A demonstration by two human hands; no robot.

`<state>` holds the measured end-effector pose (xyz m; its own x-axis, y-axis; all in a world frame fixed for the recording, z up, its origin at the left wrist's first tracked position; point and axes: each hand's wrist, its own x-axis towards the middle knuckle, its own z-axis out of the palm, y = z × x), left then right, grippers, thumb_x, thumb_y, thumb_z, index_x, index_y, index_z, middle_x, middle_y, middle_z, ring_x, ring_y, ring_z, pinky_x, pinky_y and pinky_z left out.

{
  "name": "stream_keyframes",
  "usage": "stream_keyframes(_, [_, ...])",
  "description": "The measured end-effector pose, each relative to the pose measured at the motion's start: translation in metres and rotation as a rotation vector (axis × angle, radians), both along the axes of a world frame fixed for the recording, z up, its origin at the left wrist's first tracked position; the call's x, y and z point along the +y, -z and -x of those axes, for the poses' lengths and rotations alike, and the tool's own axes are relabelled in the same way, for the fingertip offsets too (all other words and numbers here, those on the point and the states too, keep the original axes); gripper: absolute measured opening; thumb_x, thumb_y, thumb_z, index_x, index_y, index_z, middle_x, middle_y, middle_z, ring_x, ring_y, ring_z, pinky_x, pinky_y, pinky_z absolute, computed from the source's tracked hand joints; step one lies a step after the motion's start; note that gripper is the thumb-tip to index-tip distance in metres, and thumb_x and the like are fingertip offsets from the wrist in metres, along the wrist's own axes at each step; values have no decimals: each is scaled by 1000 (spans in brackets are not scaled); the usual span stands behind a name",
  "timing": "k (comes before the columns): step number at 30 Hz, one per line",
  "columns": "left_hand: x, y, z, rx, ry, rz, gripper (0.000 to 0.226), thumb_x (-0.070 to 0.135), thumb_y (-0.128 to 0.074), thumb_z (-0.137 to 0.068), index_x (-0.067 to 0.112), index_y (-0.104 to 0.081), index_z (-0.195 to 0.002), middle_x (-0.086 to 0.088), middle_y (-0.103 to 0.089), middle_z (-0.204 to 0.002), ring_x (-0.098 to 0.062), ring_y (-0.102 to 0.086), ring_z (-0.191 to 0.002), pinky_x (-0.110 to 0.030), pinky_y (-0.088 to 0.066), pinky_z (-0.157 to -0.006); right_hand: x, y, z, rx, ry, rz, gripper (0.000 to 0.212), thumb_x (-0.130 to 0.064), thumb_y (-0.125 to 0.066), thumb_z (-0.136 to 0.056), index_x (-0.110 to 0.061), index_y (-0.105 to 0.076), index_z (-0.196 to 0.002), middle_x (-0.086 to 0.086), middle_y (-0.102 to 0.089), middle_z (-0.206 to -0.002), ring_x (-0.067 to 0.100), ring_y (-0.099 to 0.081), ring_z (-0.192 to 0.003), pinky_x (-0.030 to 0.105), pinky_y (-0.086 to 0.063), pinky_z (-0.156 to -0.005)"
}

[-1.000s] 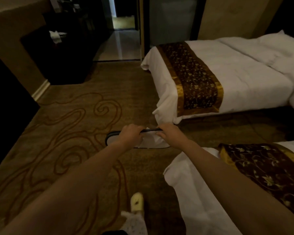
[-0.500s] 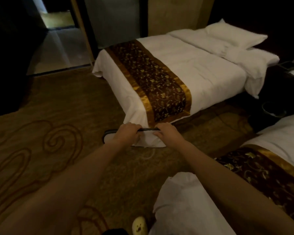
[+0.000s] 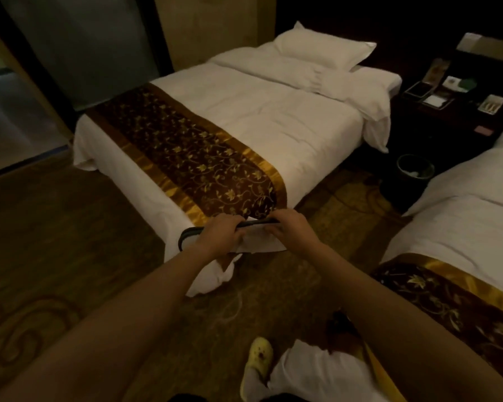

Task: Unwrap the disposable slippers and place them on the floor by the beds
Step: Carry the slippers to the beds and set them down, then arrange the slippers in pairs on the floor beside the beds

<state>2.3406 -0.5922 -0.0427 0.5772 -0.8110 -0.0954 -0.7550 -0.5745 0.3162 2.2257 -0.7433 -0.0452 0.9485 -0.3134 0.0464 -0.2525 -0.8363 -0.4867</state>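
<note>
Slippers (image 3: pixel 253 240) are up in the air between both hands, at about 12 o'clock from me, in front of the near corner of the far bed (image 3: pixel 215 134). Left hand (image 3: pixel 219 236) and right hand (image 3: pixel 292 232) both have their fingers clamped on the top edge. Can't tell if any wrapper is on them. Looks like early days to me: nothing's on the carpet (image 3: pixel 84 242) by either bed yet

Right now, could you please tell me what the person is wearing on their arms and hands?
Nothing that shows: both forearms are bare up to the frame edge, with no sleeves, watch, or bracelets visible. The left hand and right hand are ungloved; the dim light hides whether there are rings.
</note>
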Motion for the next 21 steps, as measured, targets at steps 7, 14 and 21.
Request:
stream_keyframes(7, [-98,-2,-61,84,146,-1,22,24,-51,-92,11,-63,-104,-12,-66,-99,-27,-60,-89,-36,-46,-70,-85,-1,-46,36,90,89,24,-33,-52,-90,-18,-62,-106,3,-65,-104,22,-56,-97,31,-37,-77])
stream_keyframes(14, [-207,-8,-86,97,357,-69,21,23,-52,-90,7,-63,-98,-12,-65,-97,-28,-61,-90,-39,-50,-73,-167,-8,-54,156,216,148,27,-34,-46,-93,-19,-58,-113,4,-62,-115,24,-50,-109,37,-36,-88])
stream_keyframes(21, [-334,-5,-100,282,513,-8,24,21,-50,-90,1,-63,-95,-20,-66,-94,-33,-61,-83,-39,-46,-68,-262,-20,-79,304,222,252,27,-29,-45,-94,-19,-56,-116,3,-59,-117,23,-48,-113,35,-34,-89])
